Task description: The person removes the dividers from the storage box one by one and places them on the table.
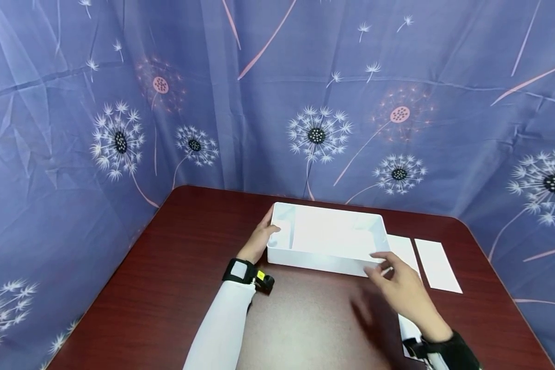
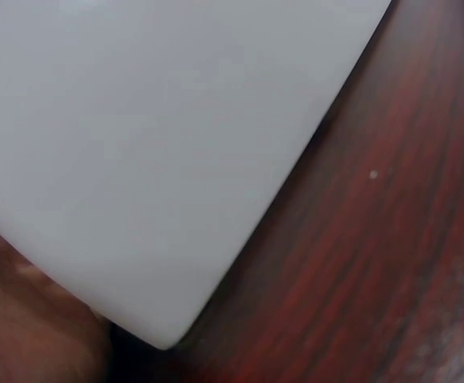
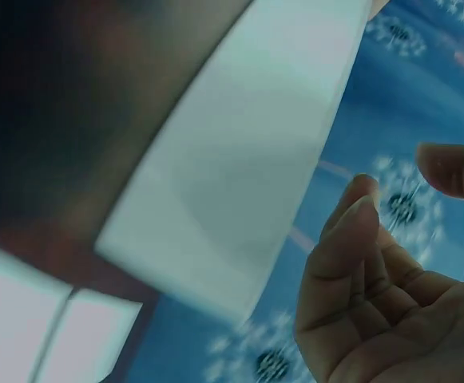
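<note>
Dark red-brown table (image 1: 166, 288) fills the near field, backed on the far side and both flanks by a blue cloth (image 1: 259, 103) printed with dandelion heads. Nearest to you, your right hand (image 1: 404, 290) is just in front of the right near corner of the white box (image 1: 326, 236); its fingers are loosely spread and slightly bent, the tips at or just beside the rim, and the head view does not settle whether they touch it. The right wrist view shows the same fingers relaxed and parted, holding nothing, with the box wall close beside them. A dark strap sits on that wrist, and a white sheet (image 1: 409, 329) lies partly under it on the table. Your left forearm, in a white sleeve (image 1: 222, 329) with a black wrist strap and a small yellow-and-black device, reaches in from the near left. Your left hand (image 1: 259, 239) rests against the left end wall of the box, thumb over the rim at the far corner, fingers along the outer side; the left wrist view shows only the white wall and table, so how firmly the fingers close cannot be told. The box stands flat at mid-table, open side up, long side facing you, interior overexposed. Just right of it lie two white paper strips (image 1: 437, 264), side by side, flat on the table.
</note>
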Available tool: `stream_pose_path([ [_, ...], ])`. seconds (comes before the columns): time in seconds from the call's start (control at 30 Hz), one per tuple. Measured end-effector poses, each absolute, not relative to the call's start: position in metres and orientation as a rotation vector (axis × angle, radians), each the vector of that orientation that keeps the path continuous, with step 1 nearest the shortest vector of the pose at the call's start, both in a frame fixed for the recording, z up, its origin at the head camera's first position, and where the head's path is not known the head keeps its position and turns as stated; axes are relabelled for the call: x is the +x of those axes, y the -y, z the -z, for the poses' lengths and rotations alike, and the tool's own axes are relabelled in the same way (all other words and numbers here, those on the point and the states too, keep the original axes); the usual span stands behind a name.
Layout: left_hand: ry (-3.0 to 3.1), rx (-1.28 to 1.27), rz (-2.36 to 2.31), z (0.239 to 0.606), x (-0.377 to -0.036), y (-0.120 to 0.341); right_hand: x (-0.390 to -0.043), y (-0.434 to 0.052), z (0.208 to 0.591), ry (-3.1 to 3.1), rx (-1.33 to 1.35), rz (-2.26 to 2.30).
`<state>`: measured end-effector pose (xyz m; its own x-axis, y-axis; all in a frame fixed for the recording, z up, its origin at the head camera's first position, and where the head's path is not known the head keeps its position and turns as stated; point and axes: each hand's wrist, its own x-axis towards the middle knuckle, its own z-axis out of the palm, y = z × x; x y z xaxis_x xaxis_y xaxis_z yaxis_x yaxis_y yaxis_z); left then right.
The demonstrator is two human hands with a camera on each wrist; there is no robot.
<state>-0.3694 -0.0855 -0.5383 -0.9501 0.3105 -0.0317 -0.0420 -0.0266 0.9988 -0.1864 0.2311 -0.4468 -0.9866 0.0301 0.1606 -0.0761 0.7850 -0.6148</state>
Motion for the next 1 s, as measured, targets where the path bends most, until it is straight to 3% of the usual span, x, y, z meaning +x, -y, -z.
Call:
stream_pose_path([
  [0.53,-1.978,0.256,-2.083,0.538,-0.368,0.084,-0.285,-0.129,0.443,2.925,0.220,-1.037],
  [1.0,-1.934,0.307,-2.113,0.540,-0.368,0.084,-0.311,-0.074,0.469,3.099,0.169,-0.839],
])
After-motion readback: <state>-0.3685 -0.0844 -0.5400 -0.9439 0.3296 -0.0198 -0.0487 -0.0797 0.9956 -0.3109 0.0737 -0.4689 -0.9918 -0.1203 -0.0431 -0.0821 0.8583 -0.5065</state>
